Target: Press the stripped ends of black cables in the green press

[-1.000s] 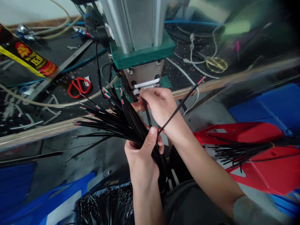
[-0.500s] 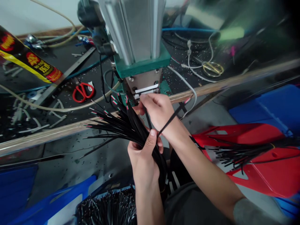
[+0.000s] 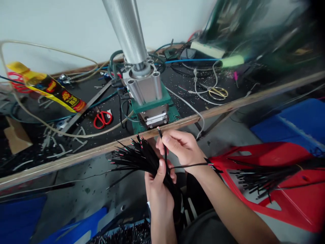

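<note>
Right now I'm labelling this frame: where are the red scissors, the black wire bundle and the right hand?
red scissors (image 3: 102,119), head view, on the handles.
black wire bundle (image 3: 142,159), head view, on the fanned strands.
right hand (image 3: 184,149), head view, middle of the hand.

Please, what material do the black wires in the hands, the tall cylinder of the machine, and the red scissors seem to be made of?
The black wires: probably plastic insulation, matt black, with coloured cores at the cut tips. The left hand grips the bundle; the right hand pinches one wire.
The cylinder: likely aluminium, silver with fine ribs and a dull sheen.
The red scissors: glossy red handles, apparently plastic; blades hard to see.
</note>
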`<state>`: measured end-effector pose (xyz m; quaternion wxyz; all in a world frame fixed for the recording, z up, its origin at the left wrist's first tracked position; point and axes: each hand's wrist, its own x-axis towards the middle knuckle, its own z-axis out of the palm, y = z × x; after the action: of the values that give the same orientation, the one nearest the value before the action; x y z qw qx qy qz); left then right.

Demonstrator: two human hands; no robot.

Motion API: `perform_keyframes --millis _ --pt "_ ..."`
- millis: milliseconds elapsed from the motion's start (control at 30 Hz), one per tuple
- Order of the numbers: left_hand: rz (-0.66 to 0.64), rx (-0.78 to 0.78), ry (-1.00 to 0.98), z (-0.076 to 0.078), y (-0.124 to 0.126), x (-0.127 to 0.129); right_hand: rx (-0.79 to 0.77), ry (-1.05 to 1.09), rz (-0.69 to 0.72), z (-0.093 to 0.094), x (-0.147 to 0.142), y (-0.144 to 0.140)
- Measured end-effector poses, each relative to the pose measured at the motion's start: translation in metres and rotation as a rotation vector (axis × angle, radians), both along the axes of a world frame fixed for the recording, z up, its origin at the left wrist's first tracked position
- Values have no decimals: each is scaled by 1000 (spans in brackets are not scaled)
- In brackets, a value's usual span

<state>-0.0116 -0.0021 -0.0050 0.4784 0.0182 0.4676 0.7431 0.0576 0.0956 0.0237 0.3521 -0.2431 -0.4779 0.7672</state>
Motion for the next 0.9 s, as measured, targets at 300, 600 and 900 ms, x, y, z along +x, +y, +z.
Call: perform_keyframes --millis 300,600,900 --pt "-35 23 84 20 -17 7 -313 352 47 -11 7 2" --pt "-140 -6 118 33 -23 13 204 -124 265 30 29 8" --pt "-96 13 61 33 -20 13 -27 39 164 2 18 5"
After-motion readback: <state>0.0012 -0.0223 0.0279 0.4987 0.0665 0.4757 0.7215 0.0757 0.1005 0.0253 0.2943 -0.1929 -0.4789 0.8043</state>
